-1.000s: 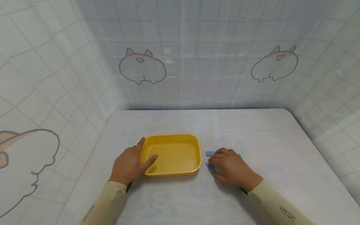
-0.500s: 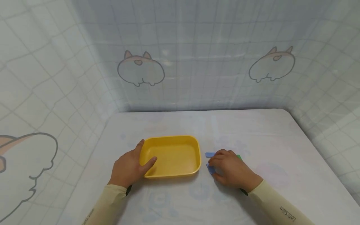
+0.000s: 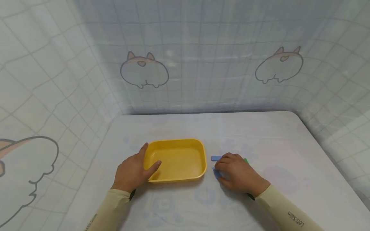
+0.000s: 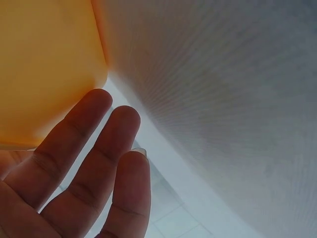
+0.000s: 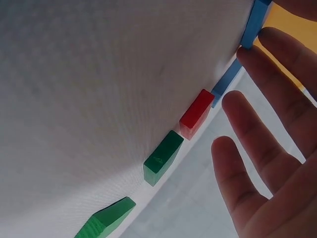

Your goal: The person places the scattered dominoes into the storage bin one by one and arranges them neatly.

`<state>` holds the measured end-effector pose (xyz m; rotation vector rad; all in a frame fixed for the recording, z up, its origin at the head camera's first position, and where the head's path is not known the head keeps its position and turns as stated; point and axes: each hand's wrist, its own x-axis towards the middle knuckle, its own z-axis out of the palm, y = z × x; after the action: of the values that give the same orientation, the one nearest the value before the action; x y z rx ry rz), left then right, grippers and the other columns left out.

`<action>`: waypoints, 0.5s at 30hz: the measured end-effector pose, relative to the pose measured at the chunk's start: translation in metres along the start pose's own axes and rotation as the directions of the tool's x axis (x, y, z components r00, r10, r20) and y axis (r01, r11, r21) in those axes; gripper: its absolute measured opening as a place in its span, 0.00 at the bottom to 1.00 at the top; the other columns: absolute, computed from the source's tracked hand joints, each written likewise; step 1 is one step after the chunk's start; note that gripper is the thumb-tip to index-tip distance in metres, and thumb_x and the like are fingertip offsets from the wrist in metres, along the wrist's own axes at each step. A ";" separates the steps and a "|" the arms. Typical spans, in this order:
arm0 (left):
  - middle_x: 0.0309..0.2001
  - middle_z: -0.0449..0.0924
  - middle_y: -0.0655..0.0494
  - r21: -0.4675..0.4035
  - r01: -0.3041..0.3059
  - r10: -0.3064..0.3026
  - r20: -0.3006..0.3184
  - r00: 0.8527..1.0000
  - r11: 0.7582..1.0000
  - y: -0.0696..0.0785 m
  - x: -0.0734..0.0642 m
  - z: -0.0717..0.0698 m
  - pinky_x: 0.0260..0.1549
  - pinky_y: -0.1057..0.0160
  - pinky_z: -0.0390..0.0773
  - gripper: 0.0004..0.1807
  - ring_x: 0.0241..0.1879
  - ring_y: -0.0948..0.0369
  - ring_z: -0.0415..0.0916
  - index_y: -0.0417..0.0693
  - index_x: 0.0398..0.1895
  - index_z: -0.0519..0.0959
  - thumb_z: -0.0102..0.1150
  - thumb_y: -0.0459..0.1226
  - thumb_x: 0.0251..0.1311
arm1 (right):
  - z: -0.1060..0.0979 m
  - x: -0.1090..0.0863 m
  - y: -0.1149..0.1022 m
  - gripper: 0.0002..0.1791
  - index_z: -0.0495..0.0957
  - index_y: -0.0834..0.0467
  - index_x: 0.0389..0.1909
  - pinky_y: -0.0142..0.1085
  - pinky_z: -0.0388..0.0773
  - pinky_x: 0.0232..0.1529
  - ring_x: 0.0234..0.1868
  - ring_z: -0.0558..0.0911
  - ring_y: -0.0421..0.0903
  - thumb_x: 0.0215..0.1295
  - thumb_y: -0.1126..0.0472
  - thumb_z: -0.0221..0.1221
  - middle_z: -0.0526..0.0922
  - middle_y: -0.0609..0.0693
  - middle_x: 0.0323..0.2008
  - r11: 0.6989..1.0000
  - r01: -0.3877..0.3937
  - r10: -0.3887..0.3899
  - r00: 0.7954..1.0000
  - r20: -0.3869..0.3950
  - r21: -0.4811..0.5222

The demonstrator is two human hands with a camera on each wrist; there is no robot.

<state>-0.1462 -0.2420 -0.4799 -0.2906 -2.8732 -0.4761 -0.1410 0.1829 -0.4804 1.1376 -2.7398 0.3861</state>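
In the head view my left hand (image 3: pixel 130 172) grips the left side of a yellow plastic tray (image 3: pixel 176 160), thumb over the rim and the other fingers outside it. To the tray's right, my right hand (image 3: pixel 237 172) pinches a small blue block (image 3: pixel 216 173) between thumb and fingertips, low over the table. The right wrist view shows this blue block (image 5: pixel 255 24) at the fingertips, with the ring and little fingers held apart from it. A second blue block (image 3: pixel 215 158) lies just beyond the hand, partly covered by it.
Past the right fingers stand a red block (image 5: pixel 196 115), a dark green block (image 5: pixel 162 157) and a lighter green block (image 5: pixel 106 218) in a row. In the head view the hand hides most of these. Patterned cloth walls (image 3: pixel 202 80) enclose the white table (image 3: pixel 185 125).
The head view has tilted slightly. The pinched blue block has turned a little under the right fingers. Both hands stay in place, and so does the tray.
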 end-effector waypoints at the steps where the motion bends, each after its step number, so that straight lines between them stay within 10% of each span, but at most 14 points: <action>1: 0.45 0.88 0.44 -0.001 0.000 0.000 0.001 1.000 1.000 0.000 0.000 0.000 0.22 0.51 0.79 0.56 0.35 0.49 0.86 0.48 0.81 0.64 0.47 0.78 0.63 | 0.000 0.000 0.000 0.11 0.87 0.46 0.44 0.51 0.75 0.56 0.55 0.79 0.46 0.62 0.52 0.73 0.85 0.36 0.45 1.000 0.004 -0.004 1.000 -0.003 -0.002; 15: 0.40 0.87 0.45 -0.006 0.002 -0.002 0.007 1.000 1.000 -0.001 0.001 0.001 0.18 0.55 0.75 0.56 0.28 0.54 0.82 0.48 0.81 0.63 0.48 0.78 0.63 | -0.002 -0.002 0.004 0.09 0.86 0.44 0.42 0.50 0.75 0.54 0.53 0.78 0.45 0.62 0.50 0.72 0.83 0.36 0.44 1.000 0.013 -0.014 0.999 -0.029 -0.015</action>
<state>-0.1472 -0.2428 -0.4811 -0.2910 -2.8796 -0.4848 -0.1422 0.1876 -0.4793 1.1377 -2.7043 0.3770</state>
